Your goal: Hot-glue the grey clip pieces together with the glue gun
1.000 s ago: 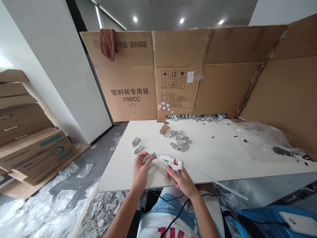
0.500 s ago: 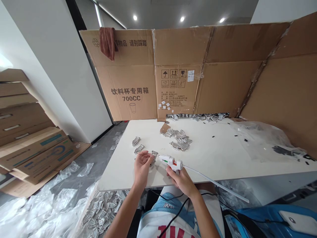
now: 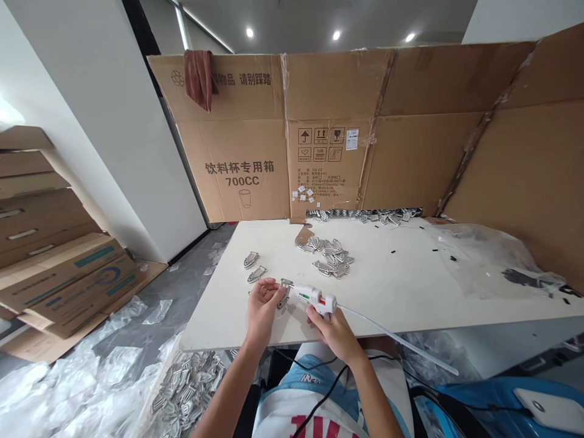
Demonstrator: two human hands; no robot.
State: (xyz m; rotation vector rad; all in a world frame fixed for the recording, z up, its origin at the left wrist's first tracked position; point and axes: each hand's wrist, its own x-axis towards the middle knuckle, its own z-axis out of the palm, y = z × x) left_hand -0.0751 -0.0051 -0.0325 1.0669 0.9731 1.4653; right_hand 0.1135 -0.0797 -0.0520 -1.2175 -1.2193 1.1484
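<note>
Between the fingers of my left hand [image 3: 263, 307] is a small silvery metal clip [image 3: 285, 285], held up off the table. My right hand [image 3: 335, 331] grips a white hot glue gun [image 3: 314, 297], its nozzle at the clip's upper part; whether they touch is too small to tell. A long translucent glue stick [image 3: 396, 334] trails from the gun's rear toward the lower right. Two more clips [image 3: 257, 274] lie just beyond my left hand, and another is partly hidden near its fingers. Farther off sits a pile of clips [image 3: 335, 258].
Cardboard panels [image 3: 328, 85] wall the back and right of the white table [image 3: 387, 286]. A clear plastic bag [image 3: 493, 255] with black pieces lies at the right. Below the left edge stands a box of clips [image 3: 187, 389]. A black cable [image 3: 319, 404] crosses my lap.
The clip in my left hand has shifted very slightly to the right and tilted a little. My right hand and the glue gun have stayed nearly still.
</note>
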